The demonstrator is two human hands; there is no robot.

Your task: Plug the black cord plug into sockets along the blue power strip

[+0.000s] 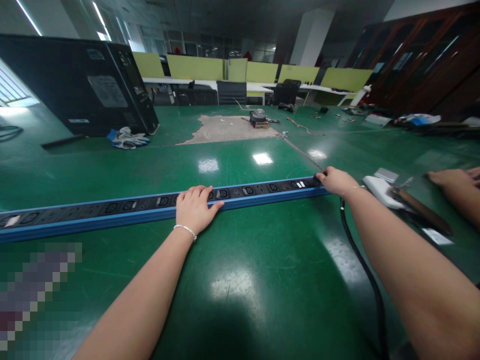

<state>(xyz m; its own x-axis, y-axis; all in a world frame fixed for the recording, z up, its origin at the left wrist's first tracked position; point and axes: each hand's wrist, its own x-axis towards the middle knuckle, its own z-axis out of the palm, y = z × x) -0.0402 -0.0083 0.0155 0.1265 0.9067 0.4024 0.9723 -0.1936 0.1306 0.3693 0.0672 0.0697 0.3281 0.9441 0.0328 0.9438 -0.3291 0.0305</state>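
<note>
A long blue and black power strip [247, 196] lies across the green table, with rows of sockets facing up. My left hand [197, 207] rests over its middle, thumb apart along the front edge and the other fingers on top. At the strip's right end, my right hand [336, 181] has its fingers wrapped round the end piece; some fingertips are hidden. From beneath that end a black cable [362, 255] runs down toward the bottom right.
Another person's hand [452, 180] is at the right edge. Near it lie a white object [382, 191] and a brown-handled tool [423, 211]. Gloves [128, 138] lie beside a large black case [112, 90] at the back left. A round device [258, 117] sits farther back.
</note>
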